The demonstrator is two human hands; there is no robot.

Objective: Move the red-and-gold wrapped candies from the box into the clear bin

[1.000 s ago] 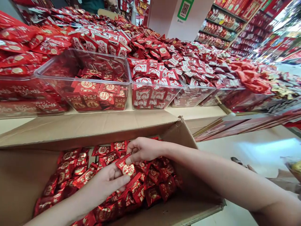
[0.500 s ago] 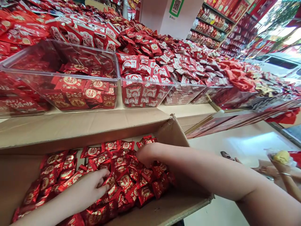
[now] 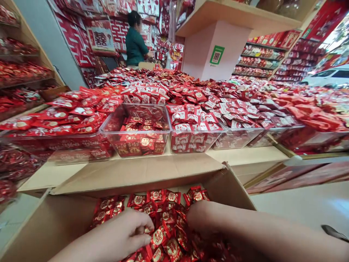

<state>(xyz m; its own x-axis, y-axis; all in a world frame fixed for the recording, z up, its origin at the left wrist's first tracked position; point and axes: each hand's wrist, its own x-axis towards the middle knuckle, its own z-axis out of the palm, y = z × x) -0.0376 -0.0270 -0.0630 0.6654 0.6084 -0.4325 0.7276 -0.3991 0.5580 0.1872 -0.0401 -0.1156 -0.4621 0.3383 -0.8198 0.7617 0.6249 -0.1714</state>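
Note:
A cardboard box (image 3: 79,220) in front of me holds many small candies (image 3: 171,247) in shiny red and gold wrappers. My left hand (image 3: 129,231) lies over the left part of the pile. Its fingers are bent and its thumb is apart from them, with wrappers against the fingertips; nothing is plainly gripped. Over on the right side of the pile is my right hand (image 3: 200,218), reaching down among the candies. The back of it and the wrist show, while its fingers are hidden.
Behind the box, a counter (image 3: 152,162) carries clear plastic bins, including one part-filled bin (image 3: 136,142) and a fuller bin (image 3: 196,138) beside it. A pillar (image 3: 203,47) with a QR sign rises farther back. A person (image 3: 135,40) in dark green stands at the back.
My view has tilted up and turned left, bringing the far person and left shelves into sight. Both hands stay in the pile, in nearly the same places among the candies.

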